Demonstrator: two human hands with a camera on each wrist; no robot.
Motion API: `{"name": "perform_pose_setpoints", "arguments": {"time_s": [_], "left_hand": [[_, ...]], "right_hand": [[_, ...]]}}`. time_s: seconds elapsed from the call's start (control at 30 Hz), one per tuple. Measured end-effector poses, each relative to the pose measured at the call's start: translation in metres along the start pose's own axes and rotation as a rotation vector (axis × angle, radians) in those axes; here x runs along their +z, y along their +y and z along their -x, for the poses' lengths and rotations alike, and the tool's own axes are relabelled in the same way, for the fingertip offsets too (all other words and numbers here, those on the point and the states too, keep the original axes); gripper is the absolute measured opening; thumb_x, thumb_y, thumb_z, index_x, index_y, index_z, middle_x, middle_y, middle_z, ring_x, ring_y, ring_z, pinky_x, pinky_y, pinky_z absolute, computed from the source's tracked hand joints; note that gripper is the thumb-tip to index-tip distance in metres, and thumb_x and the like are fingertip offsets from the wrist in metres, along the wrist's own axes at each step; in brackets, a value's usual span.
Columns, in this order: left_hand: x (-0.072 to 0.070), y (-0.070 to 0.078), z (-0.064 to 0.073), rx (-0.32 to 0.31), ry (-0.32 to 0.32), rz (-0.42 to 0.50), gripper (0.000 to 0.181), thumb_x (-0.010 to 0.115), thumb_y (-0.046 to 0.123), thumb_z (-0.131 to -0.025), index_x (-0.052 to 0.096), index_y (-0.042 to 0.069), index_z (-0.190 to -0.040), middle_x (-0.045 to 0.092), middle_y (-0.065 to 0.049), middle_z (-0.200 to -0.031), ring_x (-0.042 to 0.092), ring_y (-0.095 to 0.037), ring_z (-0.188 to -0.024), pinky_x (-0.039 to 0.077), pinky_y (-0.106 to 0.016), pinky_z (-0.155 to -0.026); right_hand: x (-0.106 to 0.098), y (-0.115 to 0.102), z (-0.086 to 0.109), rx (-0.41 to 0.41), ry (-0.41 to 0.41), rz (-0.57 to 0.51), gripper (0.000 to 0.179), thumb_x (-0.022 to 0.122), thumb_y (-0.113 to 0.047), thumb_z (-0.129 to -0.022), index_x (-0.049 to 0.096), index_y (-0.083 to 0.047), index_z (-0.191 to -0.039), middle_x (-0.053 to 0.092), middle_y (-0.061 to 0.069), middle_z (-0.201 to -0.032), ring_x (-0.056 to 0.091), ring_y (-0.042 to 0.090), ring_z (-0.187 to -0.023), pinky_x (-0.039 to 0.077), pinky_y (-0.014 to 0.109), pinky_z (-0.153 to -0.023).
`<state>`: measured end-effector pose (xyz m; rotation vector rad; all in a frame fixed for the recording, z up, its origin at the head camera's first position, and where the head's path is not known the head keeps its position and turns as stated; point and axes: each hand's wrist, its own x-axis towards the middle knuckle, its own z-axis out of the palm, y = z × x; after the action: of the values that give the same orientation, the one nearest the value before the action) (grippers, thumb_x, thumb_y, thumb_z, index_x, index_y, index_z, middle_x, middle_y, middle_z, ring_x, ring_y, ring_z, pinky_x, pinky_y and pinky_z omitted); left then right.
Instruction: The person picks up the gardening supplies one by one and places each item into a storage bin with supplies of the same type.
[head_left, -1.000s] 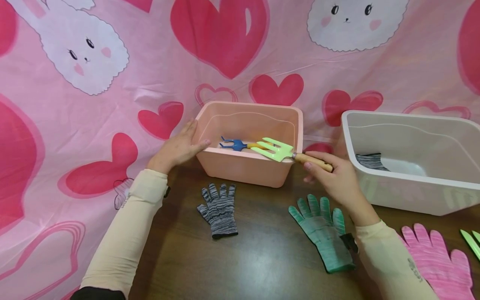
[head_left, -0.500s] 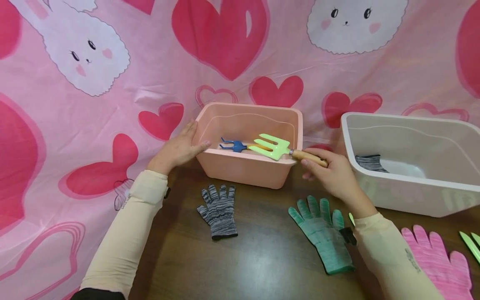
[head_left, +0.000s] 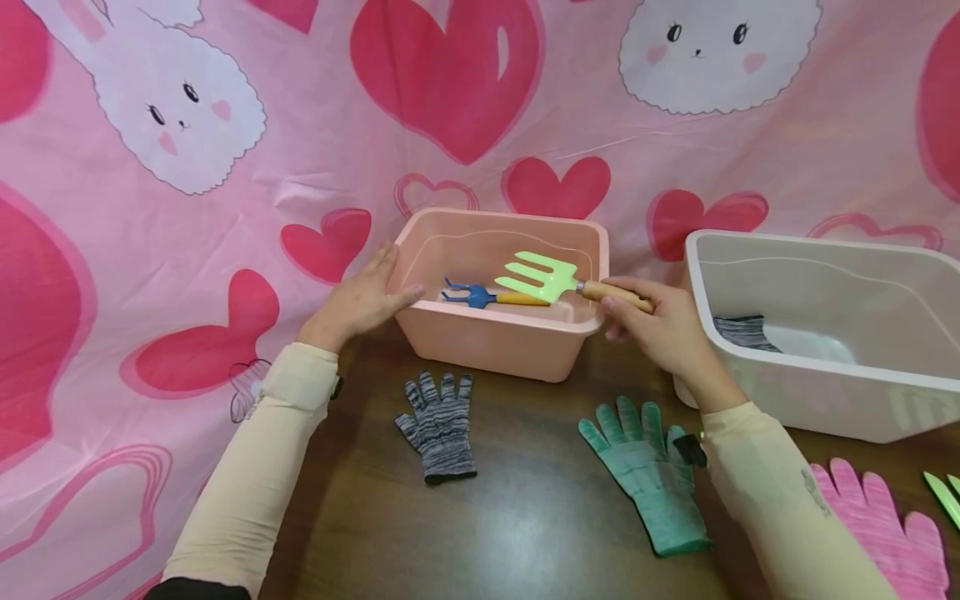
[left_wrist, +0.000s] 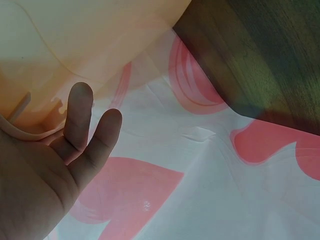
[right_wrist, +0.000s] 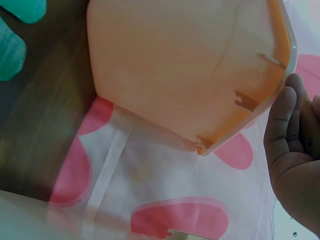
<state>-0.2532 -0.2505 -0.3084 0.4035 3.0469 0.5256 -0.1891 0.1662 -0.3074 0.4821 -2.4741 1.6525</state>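
My right hand [head_left: 663, 321] grips the wooden handle of a light-green hand fork [head_left: 551, 279]. The fork's tines point left over the inside of a pink bin [head_left: 487, 340]. Inside that bin lies a blue hand cultivator [head_left: 480, 296] with a yellow handle, below the fork. My left hand [head_left: 360, 300] rests against the bin's left end, its thumb at the front rim. In the left wrist view, two fairly straight fingers [left_wrist: 102, 142] of that hand show outside the bin; the others are mostly hidden. The right wrist view shows little of the fork.
A dark grey striped glove [head_left: 442, 429] and a green glove [head_left: 648, 483] lie on the brown table [head_left: 420, 542]. At right stands a grey-white bin [head_left: 817, 383] containing a dark striped glove [head_left: 746, 332]. A pink glove [head_left: 885, 525] and green pointed pieces [head_left: 943, 497] lie at lower right.
My right hand has lifted the hand fork slightly and moved it further back, from the front rim to over the bin's inside. The left hand has stayed at the bin's left end.
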Motion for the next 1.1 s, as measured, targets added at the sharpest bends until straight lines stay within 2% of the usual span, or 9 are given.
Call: {"name": "perform_pose_setpoints", "arguments": {"time_s": [0.07, 0.17, 0.37, 0.57, 0.87, 1.1], "left_hand": [[0.000, 0.000, 0.000, -0.002, -0.001, -0.002, 0.100, 0.042, 0.072, -0.095, 0.007, 0.007, -0.163, 0.008, -0.015, -0.168, 0.008, -0.030, -0.153, 0.022, -0.054, -0.118], [0.001, 0.000, 0.000, -0.003, 0.001, -0.001, 0.100, 0.043, 0.071, -0.095, 0.007, 0.007, -0.163, 0.008, -0.015, -0.168, 0.007, -0.030, -0.153, 0.021, -0.054, -0.119], [0.000, 0.002, 0.002, -0.002, 0.003, 0.009, 0.100, 0.044, 0.070, -0.095, 0.008, 0.006, -0.162, 0.009, -0.015, -0.168, 0.009, -0.031, -0.153, 0.021, -0.054, -0.118], [0.000, 0.003, 0.002, -0.001, 0.011, 0.008, 0.102, 0.043, 0.073, -0.094, 0.008, 0.007, -0.163, 0.009, -0.014, -0.168, 0.010, -0.031, -0.153, 0.022, -0.054, -0.119], [0.000, 0.003, 0.003, -0.013, 0.001, 0.012, 0.103, 0.044, 0.074, -0.092, 0.008, 0.008, -0.163, 0.008, -0.012, -0.168, 0.010, -0.031, -0.153, 0.023, -0.055, -0.118], [-0.001, 0.003, 0.004, -0.011, 0.002, 0.014, 0.100, 0.046, 0.070, -0.094, 0.008, 0.008, -0.163, 0.008, -0.013, -0.168, 0.010, -0.032, -0.153, 0.022, -0.055, -0.118]], "right_hand": [[-0.001, -0.001, -0.005, -0.032, -0.009, -0.013, 0.036, 0.068, -0.020, -0.099, 0.066, 0.000, -0.129, 0.069, 0.021, -0.090, 0.068, 0.022, -0.065, 0.059, 0.028, -0.064], [-0.001, -0.004, -0.013, -0.036, -0.013, -0.001, 0.037, 0.068, -0.022, -0.099, 0.067, -0.001, -0.130, 0.070, 0.018, -0.089, 0.069, 0.019, -0.066, 0.059, 0.025, -0.066], [0.002, -0.009, -0.025, -0.006, -0.026, 0.053, 0.041, 0.068, -0.030, -0.098, 0.067, -0.004, -0.130, 0.069, 0.017, -0.086, 0.068, 0.022, -0.067, 0.059, 0.026, -0.066], [0.007, -0.014, -0.037, 0.053, -0.058, 0.072, 0.045, 0.069, -0.040, -0.096, 0.067, -0.015, -0.134, 0.070, 0.014, -0.084, 0.065, 0.028, -0.067, 0.058, 0.031, -0.061], [0.013, -0.016, -0.055, 0.024, -0.081, 0.122, 0.041, 0.069, -0.036, -0.097, 0.069, -0.012, -0.130, 0.068, 0.013, -0.081, 0.063, 0.030, -0.068, 0.053, 0.031, -0.052], [0.016, -0.018, -0.069, 0.053, -0.118, 0.123, 0.038, 0.069, -0.039, -0.096, 0.070, -0.019, -0.129, 0.066, 0.012, -0.086, 0.063, 0.029, -0.072, 0.055, 0.032, -0.058]]}}
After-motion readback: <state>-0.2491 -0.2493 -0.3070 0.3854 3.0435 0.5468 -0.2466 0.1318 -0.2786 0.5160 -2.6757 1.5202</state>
